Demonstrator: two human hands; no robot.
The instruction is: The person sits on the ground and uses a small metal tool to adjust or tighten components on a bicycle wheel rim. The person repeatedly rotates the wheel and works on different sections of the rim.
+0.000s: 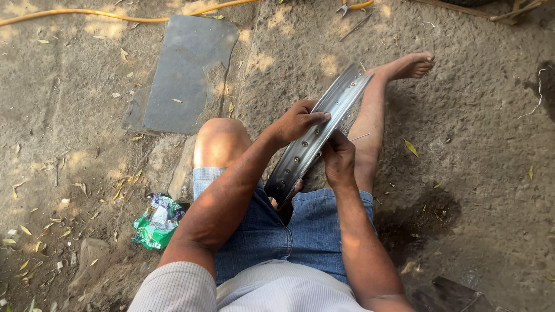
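Observation:
A silver metal wheel rim (341,98) with a row of spoke holes stands on edge between my legs, slanting from my lap toward my bare right foot (409,65). My left hand (296,122) grips the rim's left edge near its middle, thumb across the channel. My right hand (339,159) is tucked behind the rim's right side, fingers closed on a thin wire spoke (359,137) that pokes out to the right. I sit on dirt ground in denim shorts.
A flat grey stone slab (185,75) lies to the upper left. A crumpled green wrapper (157,221) sits by my left thigh. A yellow hose (104,14) runs along the top, with pliers (352,7) near it. Dry leaves are scattered about.

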